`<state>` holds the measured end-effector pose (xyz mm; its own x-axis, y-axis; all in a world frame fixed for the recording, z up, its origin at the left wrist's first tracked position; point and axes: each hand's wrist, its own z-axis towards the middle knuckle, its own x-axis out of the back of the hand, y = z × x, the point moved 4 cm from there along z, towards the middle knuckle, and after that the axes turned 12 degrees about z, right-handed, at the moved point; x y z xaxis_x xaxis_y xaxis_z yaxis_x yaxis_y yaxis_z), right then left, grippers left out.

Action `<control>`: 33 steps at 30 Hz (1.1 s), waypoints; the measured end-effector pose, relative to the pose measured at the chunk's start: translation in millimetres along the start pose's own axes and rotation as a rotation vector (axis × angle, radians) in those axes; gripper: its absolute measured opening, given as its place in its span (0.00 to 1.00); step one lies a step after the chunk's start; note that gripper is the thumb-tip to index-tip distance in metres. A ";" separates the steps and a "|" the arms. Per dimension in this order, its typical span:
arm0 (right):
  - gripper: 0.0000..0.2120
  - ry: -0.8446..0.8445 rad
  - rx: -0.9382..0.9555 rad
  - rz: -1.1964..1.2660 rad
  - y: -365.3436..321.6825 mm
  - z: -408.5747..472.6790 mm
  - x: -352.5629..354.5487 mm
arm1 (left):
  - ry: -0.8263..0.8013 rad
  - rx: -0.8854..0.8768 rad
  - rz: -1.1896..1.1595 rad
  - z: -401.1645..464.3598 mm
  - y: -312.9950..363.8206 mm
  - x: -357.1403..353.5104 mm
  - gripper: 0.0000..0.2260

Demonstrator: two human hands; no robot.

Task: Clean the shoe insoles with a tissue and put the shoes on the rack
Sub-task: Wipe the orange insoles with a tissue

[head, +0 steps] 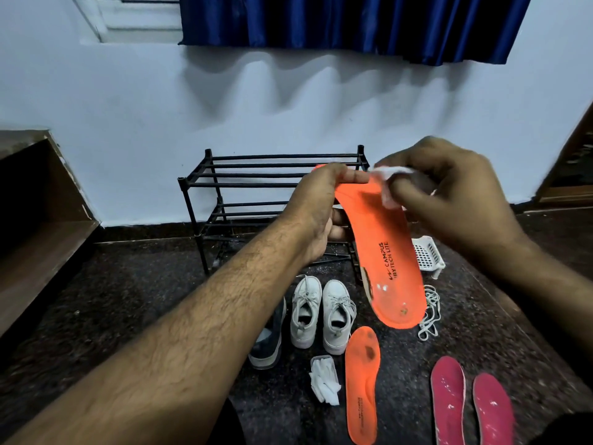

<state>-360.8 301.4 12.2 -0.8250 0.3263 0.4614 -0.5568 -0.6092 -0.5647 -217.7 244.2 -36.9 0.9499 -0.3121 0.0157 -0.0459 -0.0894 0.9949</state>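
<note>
Fingers of your left hand [316, 200] curl over the toe end of the orange insole [383, 252], pinching it from the top edge while the rest hangs down toward you with its printed side facing the camera. Your right hand [449, 191] bunches a white tissue [390, 183] between thumb and fingers and presses it against the insole's upper right edge; most of the tissue is buried in the hand, so its full shape is hard to make out.

Your left forearm covers most of a dark shoe [269, 342] on the floor, leaving only its heel and sole edge in sight. Just right of it stands a pair of white sneakers [322, 313], side by side, toes toward the black rack [256, 187]. The rack's right side and lower bars are partly hidden behind your hands and the held insole. A white plastic basket [428, 256] and a loose white lace [431, 311] peek out from behind the insole, both partly covered.

Nearer you lie a second orange insole [362, 383] with dark stains near its toe, a small pack of tissues [324, 379] just left of it, and two red insoles [471, 406] cut off by the bottom edge.

You work over a dark speckled stone floor [144, 300]. The rack stands against a pale wall [128, 107], under a blue curtain [353, 24]. Brown wooden furniture [38, 220] sits at the left edge.
</note>
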 end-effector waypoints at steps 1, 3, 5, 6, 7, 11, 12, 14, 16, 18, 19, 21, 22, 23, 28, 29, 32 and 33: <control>0.11 0.047 -0.040 -0.053 7.4 0.9 3.2 | -0.007 0.002 -0.002 0.1 0.2 0.0 0.20; 0.14 -0.047 -0.059 -0.169 19.3 -0.5 -1.1 | -0.010 0.011 -0.010 0.9 -0.8 0.9 0.23; 0.15 -0.266 0.011 -0.165 21.2 -6.4 -14.4 | 0.007 0.032 -0.017 1.6 -2.8 2.8 0.24; 0.15 -0.391 0.050 -0.134 17.6 -10.1 -21.5 | 0.016 0.045 -0.016 2.2 -4.0 3.9 0.24; 0.15 -0.509 0.075 -0.110 11.8 -14.1 -27.9 | 0.023 0.054 -0.010 2.3 -4.7 4.9 0.24; 0.14 -0.491 0.129 -0.058 -2.1 -12.5 -24.6 | 0.020 0.071 0.035 3.3 -5.6 6.8 0.25; 0.13 -0.359 0.097 -0.042 0.1 -7.6 -16.1 | 0.003 0.077 0.035 2.3 -5.6 5.7 0.27; 0.14 -0.147 0.015 -0.089 10.9 -1.4 -2.7 | -0.020 0.073 0.022 0.9 -4.3 2.8 0.31; 0.15 -0.174 -0.023 -0.189 22.6 -1.2 -4.8 | -0.013 0.061 0.018 1.4 -3.6 1.9 0.33; 0.15 -0.338 0.051 -0.195 24.5 -7.2 -18.8 | 0.013 0.072 0.024 3.7 -5.5 3.7 0.34; 0.16 -0.442 0.091 -0.173 20.5 -11.8 -26.7 | 0.019 0.087 0.020 4.7 -6.9 5.1 0.35; 0.17 -0.651 0.162 -0.173 8.8 -20.6 -39.3 | 0.027 0.103 0.001 6.4 -9.4 8.4 0.35; 0.16 -0.716 0.200 -0.199 2.3 -23.4 -41.7 | 0.024 0.106 0.006 6.2 -9.8 8.5 0.35; 0.15 -0.727 0.229 -0.206 -2.9 -23.6 -40.8 | 0.019 0.110 0.021 6.6 -10.7 7.4 0.34; 0.11 -0.210 0.074 -0.180 11.4 1.8 -2.5 | -0.037 0.089 0.027 9.5 -14.2 -5.0 0.43; 0.11 -0.154 0.008 -0.244 20.5 3.5 0.4 | -0.046 0.084 0.030 9.7 -14.4 -6.4 0.45; 0.08 -0.195 -0.083 -0.306 34.4 -2.0 -7.4 | -0.054 0.067 0.020 11.9 -16.3 -6.2 0.50; 0.06 -0.240 -0.075 -0.284 32.2 -4.8 -11.7 | -0.037 0.068 0.008 14.1 -17.8 -3.4 0.49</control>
<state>-369.5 281.4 -14.7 -0.5960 0.2904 0.7486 -0.7727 -0.4612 -0.4362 -224.5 233.5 -56.1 0.9375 -0.3475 0.0187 -0.0756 -0.1507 0.9857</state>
